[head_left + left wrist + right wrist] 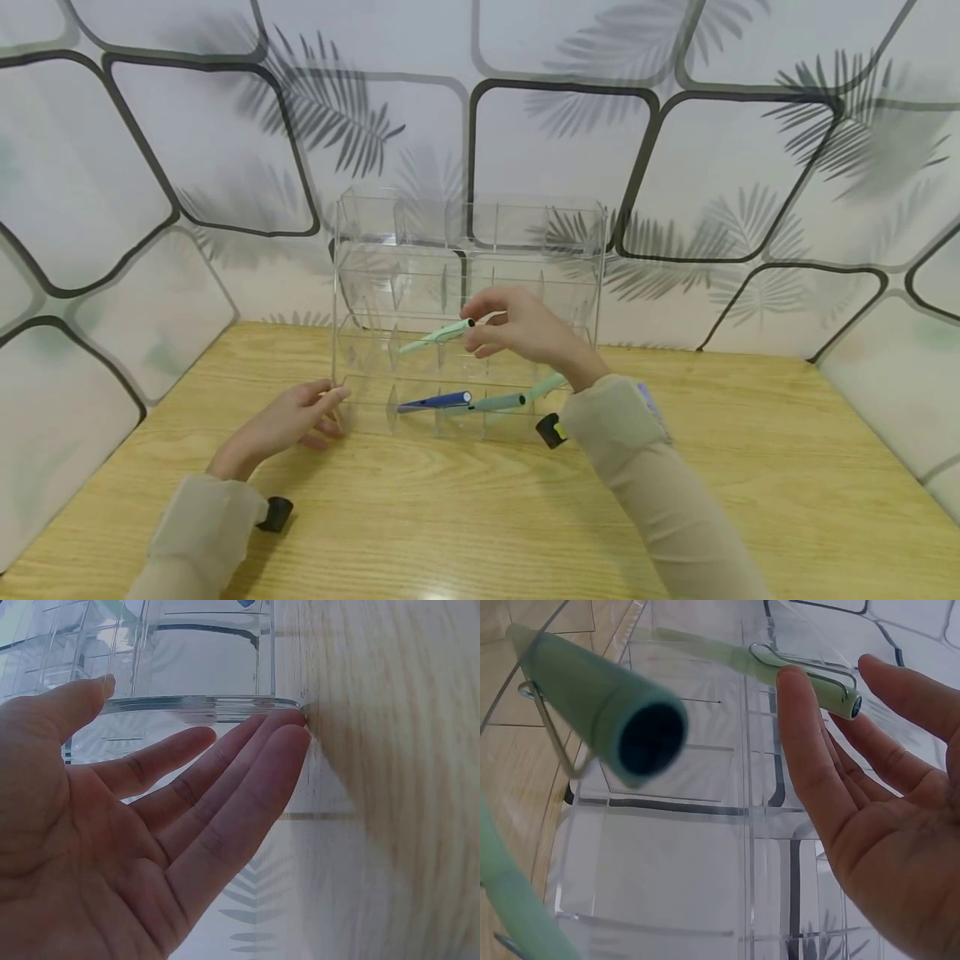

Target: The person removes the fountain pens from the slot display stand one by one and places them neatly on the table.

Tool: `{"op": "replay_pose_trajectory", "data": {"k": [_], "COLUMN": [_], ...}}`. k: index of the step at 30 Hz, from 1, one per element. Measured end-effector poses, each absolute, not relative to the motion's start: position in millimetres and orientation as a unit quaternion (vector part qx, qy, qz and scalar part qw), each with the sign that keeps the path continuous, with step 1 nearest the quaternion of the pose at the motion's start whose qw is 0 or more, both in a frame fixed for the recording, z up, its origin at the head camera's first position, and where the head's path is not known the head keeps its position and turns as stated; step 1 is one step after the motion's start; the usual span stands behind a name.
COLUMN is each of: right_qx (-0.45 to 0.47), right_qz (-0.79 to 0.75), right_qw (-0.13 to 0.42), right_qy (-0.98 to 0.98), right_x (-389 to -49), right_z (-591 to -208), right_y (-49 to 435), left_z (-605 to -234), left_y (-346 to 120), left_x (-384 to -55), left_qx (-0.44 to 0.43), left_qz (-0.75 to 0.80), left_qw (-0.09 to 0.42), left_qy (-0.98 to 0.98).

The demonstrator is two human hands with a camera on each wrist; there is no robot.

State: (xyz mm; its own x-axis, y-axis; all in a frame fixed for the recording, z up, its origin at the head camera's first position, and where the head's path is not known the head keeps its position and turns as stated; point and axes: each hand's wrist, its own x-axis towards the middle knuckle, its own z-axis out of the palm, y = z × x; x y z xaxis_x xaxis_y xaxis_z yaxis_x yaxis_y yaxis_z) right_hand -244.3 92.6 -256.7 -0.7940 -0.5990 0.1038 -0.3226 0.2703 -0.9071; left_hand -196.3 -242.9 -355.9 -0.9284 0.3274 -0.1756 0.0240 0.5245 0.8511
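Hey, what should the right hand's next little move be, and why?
Probably ease the right hand gently back from the upper pen. The pen's lower part shows through the see-through rack, so it may be supported there. One raised finger looks apart from it, though I can't tell how loose the grip is.

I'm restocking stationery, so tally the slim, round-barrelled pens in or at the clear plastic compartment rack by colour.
Slim green round-barrelled pens: 3
Slim dark blue round-barrelled pen: 1
Total: 4
Left out: a lavender patch beside the beige right sleeve, too hidden to identify.
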Motion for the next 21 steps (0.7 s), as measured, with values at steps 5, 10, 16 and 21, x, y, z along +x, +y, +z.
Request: {"op": "replay_pose_trajectory", "data": {"k": [5,10,16,21], "right_qx": [-0.286,-0.283,-0.270,-0.255], "right_qz": [-0.529,-0.516,-0.498,-0.510], "right_qw": [0.141,0.139,0.115,0.085], "right_qy": [0.786,0.796,0.816,0.817], "right_x": [-245.2,-245.3,-246.0,-245.8], "right_z": [-258.8,-260.7,-261.6,-263.1], "right_y": [86.7,81.2,75.2,77.8], "left_z": [-356.8,-356.0,-355.7,-355.4], "left_y": [-242.7,-243.2,-243.5,-242.8], "left_x": [-197.3,-197.3,-196.3,-195.5], "left_qx": [0.103,0.106,0.103,0.100], "left_qz": [0.478,0.478,0.478,0.477], "left_qw": [0.160,0.163,0.163,0.165], "left_qy": [0.858,0.856,0.857,0.857]}}
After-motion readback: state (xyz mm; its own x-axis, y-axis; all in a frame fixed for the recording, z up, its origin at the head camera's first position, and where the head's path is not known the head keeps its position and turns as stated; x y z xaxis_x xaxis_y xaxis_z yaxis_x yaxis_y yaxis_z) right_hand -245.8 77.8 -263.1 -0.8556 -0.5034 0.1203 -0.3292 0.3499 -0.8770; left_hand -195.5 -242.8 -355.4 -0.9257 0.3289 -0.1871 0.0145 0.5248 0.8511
